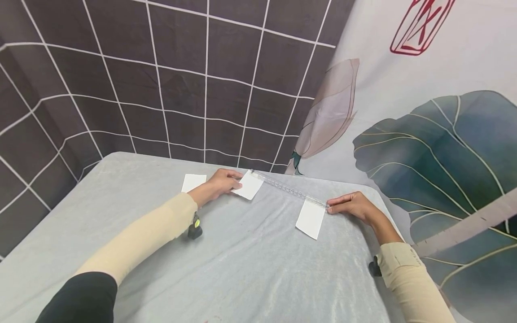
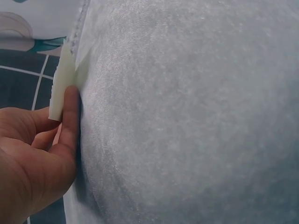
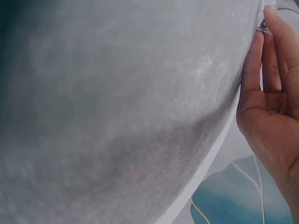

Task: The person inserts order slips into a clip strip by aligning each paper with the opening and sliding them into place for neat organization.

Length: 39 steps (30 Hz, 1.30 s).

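Note:
My left hand (image 1: 220, 183) pinches a white card (image 1: 249, 185) by its lower left edge; in the left wrist view the card (image 2: 63, 86) stands up between thumb and fingers. A clear plastic ruler-like strip (image 1: 284, 187) runs slantwise from that card's top corner to my right hand (image 1: 355, 207). The thumb and fingers of my right hand pinch the strip's right end, also visible at the top edge of the right wrist view. Below the strip near its right end lies a second white card (image 1: 311, 218), its top edge meeting the strip.
Another white card (image 1: 194, 181) lies just left of my left hand, partly hidden by it. Grey cloth (image 1: 250, 269) with soft wrinkles covers the table. Behind its far edge hangs a dark curtain with white grid lines (image 1: 177, 85); a leaf-printed curtain (image 1: 444, 148) hangs at the right.

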### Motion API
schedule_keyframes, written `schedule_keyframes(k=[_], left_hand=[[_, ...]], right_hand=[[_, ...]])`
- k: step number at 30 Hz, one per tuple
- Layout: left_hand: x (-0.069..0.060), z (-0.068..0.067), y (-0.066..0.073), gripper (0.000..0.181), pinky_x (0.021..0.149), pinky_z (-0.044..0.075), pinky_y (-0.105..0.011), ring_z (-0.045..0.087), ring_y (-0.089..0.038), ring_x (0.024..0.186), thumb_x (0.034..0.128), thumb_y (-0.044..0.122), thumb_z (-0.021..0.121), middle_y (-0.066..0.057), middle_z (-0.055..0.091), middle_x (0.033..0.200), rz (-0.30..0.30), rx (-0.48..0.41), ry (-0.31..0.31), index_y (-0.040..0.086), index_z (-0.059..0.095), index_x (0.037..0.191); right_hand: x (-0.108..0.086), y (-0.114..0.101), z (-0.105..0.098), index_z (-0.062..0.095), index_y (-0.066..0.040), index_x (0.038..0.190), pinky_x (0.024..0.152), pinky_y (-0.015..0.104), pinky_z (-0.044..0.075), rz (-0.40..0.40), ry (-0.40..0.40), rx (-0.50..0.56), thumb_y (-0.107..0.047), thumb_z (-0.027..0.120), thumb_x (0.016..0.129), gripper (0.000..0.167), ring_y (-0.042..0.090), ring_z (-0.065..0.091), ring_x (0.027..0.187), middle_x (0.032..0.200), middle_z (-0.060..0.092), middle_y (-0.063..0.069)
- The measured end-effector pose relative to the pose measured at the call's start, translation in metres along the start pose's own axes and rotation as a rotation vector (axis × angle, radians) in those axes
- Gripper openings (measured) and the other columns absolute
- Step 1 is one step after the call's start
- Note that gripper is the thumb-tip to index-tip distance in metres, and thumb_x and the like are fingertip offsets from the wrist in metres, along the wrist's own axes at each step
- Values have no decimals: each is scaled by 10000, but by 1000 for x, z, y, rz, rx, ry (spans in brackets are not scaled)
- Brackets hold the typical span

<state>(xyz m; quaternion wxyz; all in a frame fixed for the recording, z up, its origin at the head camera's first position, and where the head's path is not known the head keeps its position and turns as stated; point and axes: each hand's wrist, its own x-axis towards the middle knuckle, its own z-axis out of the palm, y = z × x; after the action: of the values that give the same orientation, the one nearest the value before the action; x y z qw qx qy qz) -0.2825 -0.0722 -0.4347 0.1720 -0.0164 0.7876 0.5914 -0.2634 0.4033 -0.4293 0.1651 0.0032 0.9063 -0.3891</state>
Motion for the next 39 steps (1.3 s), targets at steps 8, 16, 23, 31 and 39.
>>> schedule_keyframes(k=[8,16,23,31,39], left_hand=[[1,0,0,525,1221,601,-457,695,-354,1381,1047,29,726,-259,661,1562,1,1,-16,35,645,1566],[3,1,0,526,1230,597,-460,712,-322,1330,1049,-2,708,-288,668,1536,14,-18,-48,-13,623,1568],[4,4,1,521,1210,612,-453,729,-301,1279,1040,-20,710,-287,694,1484,18,-26,-59,-28,629,1554],[6,7,-1,511,1216,608,-451,717,-284,1275,1040,-14,713,-276,689,1479,19,-21,-68,-26,638,1545],[6,9,1,511,1157,646,-414,732,-349,1332,1046,-25,706,-289,688,1486,14,-32,-76,-35,628,1550]], right_hand=[[2,2,0,879,-139,1251,897,126,561,4,1,14,-322,990,891,419,-75,713,1050,1211,870,-77],[4,4,1,875,-141,1263,914,137,557,7,6,6,-335,987,895,430,-76,710,1057,1223,868,-76],[5,5,0,877,-138,1253,895,120,563,1,4,22,-314,990,892,417,-80,716,1042,1197,871,-92],[4,6,0,876,-135,1256,893,119,562,-13,7,12,-317,984,898,417,-83,707,1050,1200,871,-92],[3,4,0,875,-134,1261,900,129,571,-6,8,9,-328,987,895,429,-77,712,1053,1219,869,-69]])
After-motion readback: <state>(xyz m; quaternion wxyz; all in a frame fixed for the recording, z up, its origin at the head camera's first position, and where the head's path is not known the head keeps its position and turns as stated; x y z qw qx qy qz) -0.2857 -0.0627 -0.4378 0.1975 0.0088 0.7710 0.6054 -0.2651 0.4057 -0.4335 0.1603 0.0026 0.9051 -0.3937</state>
